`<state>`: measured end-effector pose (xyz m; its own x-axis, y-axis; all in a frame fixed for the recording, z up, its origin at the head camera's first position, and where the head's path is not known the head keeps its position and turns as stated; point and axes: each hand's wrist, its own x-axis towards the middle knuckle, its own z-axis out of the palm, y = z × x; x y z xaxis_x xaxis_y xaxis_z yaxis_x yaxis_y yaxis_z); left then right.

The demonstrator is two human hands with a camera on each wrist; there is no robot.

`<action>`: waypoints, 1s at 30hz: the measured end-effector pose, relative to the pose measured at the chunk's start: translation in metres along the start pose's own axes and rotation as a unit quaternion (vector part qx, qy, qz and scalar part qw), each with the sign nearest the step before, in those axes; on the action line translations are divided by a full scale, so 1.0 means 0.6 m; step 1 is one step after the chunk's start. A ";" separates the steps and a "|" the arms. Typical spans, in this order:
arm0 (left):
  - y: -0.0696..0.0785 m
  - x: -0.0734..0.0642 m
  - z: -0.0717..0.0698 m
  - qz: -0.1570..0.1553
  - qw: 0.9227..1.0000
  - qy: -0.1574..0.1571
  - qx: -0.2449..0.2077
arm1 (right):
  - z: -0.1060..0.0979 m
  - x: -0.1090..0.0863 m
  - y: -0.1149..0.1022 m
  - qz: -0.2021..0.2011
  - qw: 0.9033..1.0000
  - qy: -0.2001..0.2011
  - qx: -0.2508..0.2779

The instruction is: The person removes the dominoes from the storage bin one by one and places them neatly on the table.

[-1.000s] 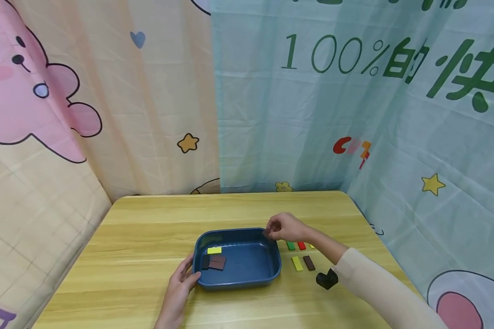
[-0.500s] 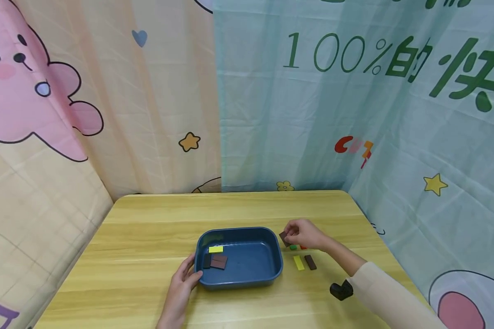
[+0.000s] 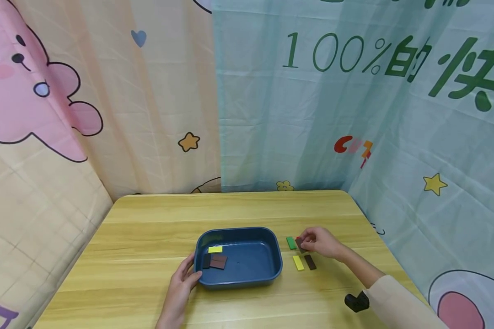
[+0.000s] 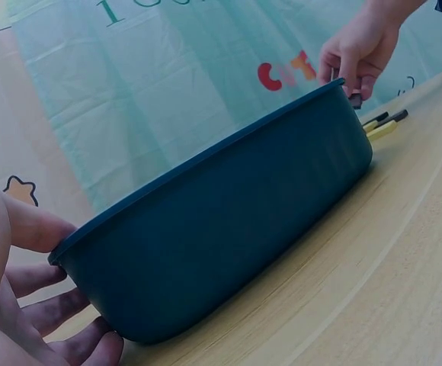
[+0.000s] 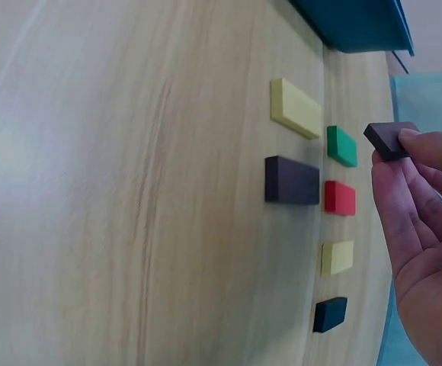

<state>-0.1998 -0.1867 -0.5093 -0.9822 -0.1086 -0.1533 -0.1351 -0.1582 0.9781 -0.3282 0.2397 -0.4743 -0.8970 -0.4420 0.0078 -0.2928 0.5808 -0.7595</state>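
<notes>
A dark blue plastic basin stands on the table, holding a yellow block, a black block and brown blocks. My left hand grips its left end, fingers and thumb round the outer wall near the rim. My right hand pinches a dark brown block between thumb and fingers, held above the table to the right of the basin. Under it lie a green block, a red block, a yellow block and a black block.
Nearer the front, a second yellow block and another dark brown block lie side by side on the wooden table. Printed curtains hang behind the table's back edge and along both sides.
My right hand has moved right, away from the basin's right rim, with the brown block still pinched. The green block now shows fully. My left hand stays at the basin.
</notes>
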 end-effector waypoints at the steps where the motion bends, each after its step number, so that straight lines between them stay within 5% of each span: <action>1: 0.000 0.000 0.000 0.000 1.000 0.000 0.000 | -0.001 -0.002 0.003 0.003 1.000 0.002 -0.001; 30: 0.002 -0.001 0.002 0.001 1.000 0.005 0.006 | -0.012 -0.075 0.063 0.078 0.996 0.031 -0.009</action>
<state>-0.1994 -0.1859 -0.5080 -0.9811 -0.1192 -0.1527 -0.1348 -0.1456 0.9801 -0.3013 0.2866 -0.4989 -0.9508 -0.3022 -0.0686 -0.1536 0.6518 -0.7427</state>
